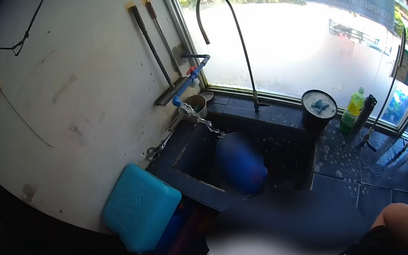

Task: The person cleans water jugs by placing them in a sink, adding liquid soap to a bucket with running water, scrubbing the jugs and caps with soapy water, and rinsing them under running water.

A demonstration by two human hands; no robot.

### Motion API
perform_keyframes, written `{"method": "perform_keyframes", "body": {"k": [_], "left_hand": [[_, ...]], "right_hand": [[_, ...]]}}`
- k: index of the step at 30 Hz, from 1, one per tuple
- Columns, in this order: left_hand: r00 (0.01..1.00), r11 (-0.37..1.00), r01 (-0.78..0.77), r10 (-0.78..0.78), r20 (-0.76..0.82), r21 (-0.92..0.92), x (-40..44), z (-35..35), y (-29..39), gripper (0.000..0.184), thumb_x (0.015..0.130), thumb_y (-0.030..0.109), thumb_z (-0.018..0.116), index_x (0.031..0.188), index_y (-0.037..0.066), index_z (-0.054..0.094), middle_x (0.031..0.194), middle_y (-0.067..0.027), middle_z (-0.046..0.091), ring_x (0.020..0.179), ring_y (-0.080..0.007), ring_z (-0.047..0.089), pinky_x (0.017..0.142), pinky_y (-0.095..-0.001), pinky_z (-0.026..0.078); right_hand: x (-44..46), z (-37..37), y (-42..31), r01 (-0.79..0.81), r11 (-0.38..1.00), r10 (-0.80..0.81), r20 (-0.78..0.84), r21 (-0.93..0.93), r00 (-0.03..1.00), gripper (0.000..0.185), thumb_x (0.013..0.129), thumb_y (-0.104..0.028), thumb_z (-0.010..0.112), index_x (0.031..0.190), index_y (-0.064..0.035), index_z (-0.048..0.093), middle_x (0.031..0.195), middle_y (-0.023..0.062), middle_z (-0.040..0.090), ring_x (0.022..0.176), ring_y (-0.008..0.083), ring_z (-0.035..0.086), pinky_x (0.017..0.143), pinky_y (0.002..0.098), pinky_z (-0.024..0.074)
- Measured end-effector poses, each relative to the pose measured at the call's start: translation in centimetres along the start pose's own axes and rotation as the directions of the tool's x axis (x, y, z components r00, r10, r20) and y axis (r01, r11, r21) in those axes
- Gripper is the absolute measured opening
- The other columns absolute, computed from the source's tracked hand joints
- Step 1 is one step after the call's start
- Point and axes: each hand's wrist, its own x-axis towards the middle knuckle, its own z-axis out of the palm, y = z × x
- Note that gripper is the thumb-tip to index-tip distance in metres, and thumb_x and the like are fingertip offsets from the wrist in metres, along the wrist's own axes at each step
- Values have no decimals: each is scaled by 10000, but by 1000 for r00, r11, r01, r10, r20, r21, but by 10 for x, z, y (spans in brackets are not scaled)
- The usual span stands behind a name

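A blurred, rounded blue container tilts inside the dark tiled sink. Water pours from the end of a blue pipe on the wall and falls toward the container's upper end. Neither of my hands can be made out. A bare bent limb, with a dark sleeve or trouser edge, shows at the lower right. A large smeared dark shape covers the area in front of the sink and hides what lies there.
A turquoise jug leans left of the sink. On the ledge are a black bucket of suds with a cloth, a green-yellow bottle and a small pot. A curved faucet rises behind. Squeegees hang on the wall.
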Motion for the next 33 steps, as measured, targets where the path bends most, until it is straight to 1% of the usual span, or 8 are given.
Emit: {"method": "perform_keyframes", "body": {"k": [6, 8, 11, 13, 19, 23, 27, 33], "left_hand": [[948, 719, 317, -261, -183, 619, -37, -91, 57, 503, 864, 521, 521, 905, 39, 658, 828, -137, 653, 729, -246, 607, 663, -412, 483], [629, 742, 282, 336, -701, 608, -152, -117, 173, 526, 845, 484, 580, 1099, 23, 589, 974, -145, 647, 797, -292, 628, 721, -405, 498], [-231, 392, 115, 904, -359, 913, -251, -76, 294, 691, 784, 446, 668, 1270, 7, 448, 1214, -151, 542, 992, -275, 594, 786, -376, 495], [-289, 81, 142, 957, -37, 987, -288, -89, 296, 768, 771, 468, 683, 1306, -6, 402, 1240, -126, 523, 955, -226, 591, 775, -342, 488], [-221, 31, -39, 975, -39, 999, -271, -225, 327, 503, 926, 316, 483, 1293, -23, 428, 1165, -134, 564, 855, -158, 563, 738, -287, 448], [58, 439, -371, 890, -452, 818, -172, -370, 311, 313, 922, 215, 517, 1193, 61, 540, 953, -54, 605, 823, -104, 556, 737, -261, 468], [715, 513, -217, 663, -223, 831, -74, -420, 295, 320, 873, 200, 583, 1124, 1, 574, 981, -165, 640, 899, -269, 626, 769, -331, 490], [767, 568, -373, 634, -100, 734, -8, -412, 273, 359, 880, 216, 559, 1160, -9, 559, 1047, -182, 634, 964, -312, 615, 829, -364, 487]], "right_hand": [[18, 16, 14, -43, 999, 43, 45, 14, 998, 591, 851, -426, 613, 1308, -179, 331, 945, 4, 496, 662, 130, 434, 581, 234, 347], [26, 34, 20, -32, 999, 27, 109, 40, 994, 576, 854, -422, 605, 1299, -160, 350, 962, 22, 507, 688, 136, 449, 593, 248, 359], [29, 75, 26, -48, 991, 17, 240, 126, 971, 558, 858, -416, 593, 1287, -131, 377, 988, 48, 523, 726, 144, 472, 612, 269, 375], [26, 107, 28, -47, 975, -29, 335, 217, 942, 548, 861, -412, 584, 1278, -112, 396, 1005, 65, 535, 751, 150, 487, 624, 283, 387], [-42, 216, 22, -596, 736, 272, 666, 321, 695, 528, 870, -401, 560, 1253, -55, 451, 1056, 117, 568, 827, 167, 533, 661, 324, 420], [-197, 333, -55, -993, -6, 827, 558, 122, 64, 231, 849, -137, 605, 1039, -13, 651, 861, 97, 638, 740, 144, 589, 624, 250, 457], [-288, 439, -187, -977, -175, 519, 832, -122, -197, 261, 838, -84, 581, 1090, -47, 637, 1057, 121, 625, 844, 241, 612, 735, 320, 495], [-300, 406, -234, -870, -326, 191, 876, -369, -443, 300, 771, -72, 604, 1068, -64, 650, 1004, 145, 651, 855, 307, 628, 775, 360, 502]]}}
